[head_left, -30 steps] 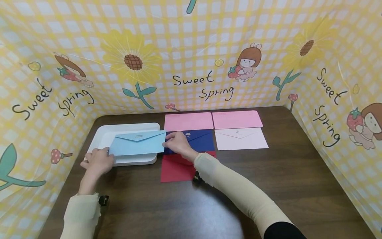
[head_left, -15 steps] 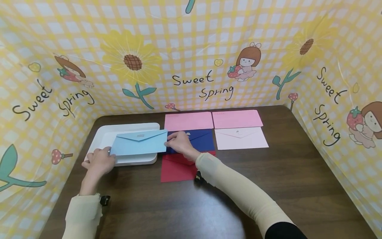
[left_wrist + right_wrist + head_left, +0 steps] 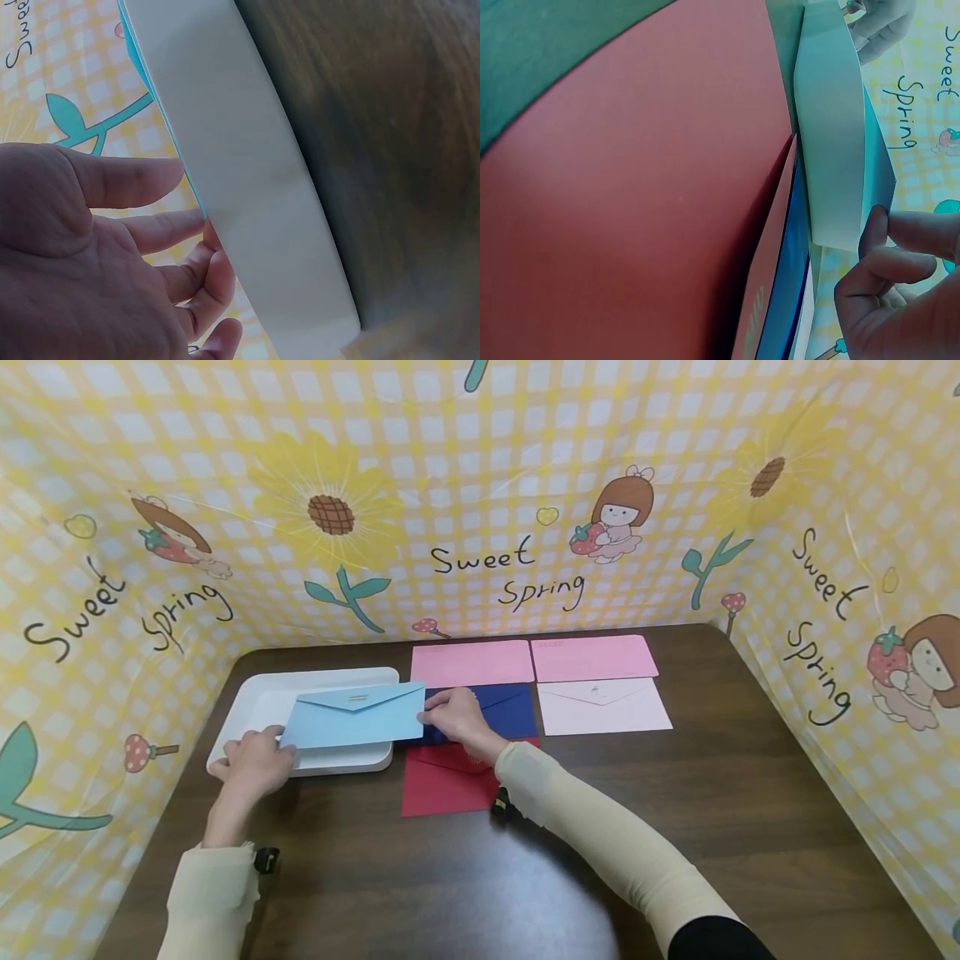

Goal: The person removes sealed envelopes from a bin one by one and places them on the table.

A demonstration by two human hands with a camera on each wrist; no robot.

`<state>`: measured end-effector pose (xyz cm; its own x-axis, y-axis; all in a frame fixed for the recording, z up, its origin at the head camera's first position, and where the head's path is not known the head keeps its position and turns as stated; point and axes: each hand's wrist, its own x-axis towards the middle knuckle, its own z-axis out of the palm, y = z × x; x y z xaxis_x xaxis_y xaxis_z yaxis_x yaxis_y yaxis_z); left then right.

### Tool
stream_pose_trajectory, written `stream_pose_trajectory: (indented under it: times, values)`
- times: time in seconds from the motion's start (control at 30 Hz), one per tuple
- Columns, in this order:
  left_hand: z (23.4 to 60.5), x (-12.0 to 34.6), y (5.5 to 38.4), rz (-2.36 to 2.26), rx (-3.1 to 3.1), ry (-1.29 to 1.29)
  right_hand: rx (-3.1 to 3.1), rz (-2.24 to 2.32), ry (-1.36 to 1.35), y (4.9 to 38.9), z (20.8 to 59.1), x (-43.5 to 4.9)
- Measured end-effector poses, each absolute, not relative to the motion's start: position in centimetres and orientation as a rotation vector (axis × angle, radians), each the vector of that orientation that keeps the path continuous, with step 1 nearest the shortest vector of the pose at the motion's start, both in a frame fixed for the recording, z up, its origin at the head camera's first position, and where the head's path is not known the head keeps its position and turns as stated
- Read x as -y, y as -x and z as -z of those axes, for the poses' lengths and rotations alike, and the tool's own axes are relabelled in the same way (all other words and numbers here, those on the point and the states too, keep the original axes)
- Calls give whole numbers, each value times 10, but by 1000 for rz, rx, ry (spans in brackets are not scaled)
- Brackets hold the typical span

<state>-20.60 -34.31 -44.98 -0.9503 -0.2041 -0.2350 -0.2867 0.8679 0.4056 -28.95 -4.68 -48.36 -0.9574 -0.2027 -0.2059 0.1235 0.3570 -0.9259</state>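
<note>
A light blue envelope (image 3: 354,720), flap side up, lies over the right part of the white tray (image 3: 247,693), its right end past the tray's rim. My right hand (image 3: 459,720) pinches that right end between thumb and finger, above a dark blue envelope (image 3: 506,706). At the opposite end my left hand (image 3: 258,764) holds the lower left corner, over the tray's front rim. In the left wrist view the tray wall hides most of the envelope. The right wrist view shows the right thumb and finger (image 3: 877,225) on the envelope's corner.
A red envelope (image 3: 442,785) lies in front of the dark blue one. Two pink envelopes (image 3: 472,662) lie in a row along the back, with a white envelope (image 3: 603,706) below the right one. Patterned cloth (image 3: 480,485) walls in the brown table (image 3: 675,827).
The light blue envelope has shifted slightly to the right, and both hands moved with it. The other envelopes and the tray stay put.
</note>
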Motion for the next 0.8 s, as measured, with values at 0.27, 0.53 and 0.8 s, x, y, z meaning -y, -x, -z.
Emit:
stream_pose_trajectory:
  times: [0.27, 0.53, 0.8]
  values:
    - [449, 338, 207, -651, -2855, 374, -2305, 1633, 44, 290, 484, 42]
    - [449, 335, 205, -647, -2858, 364, -2288, 1629, 44, 289, 484, 37]
    - [445, 331, 204, -641, -2876, 337, -2259, 1615, 54, 289, 485, 29]
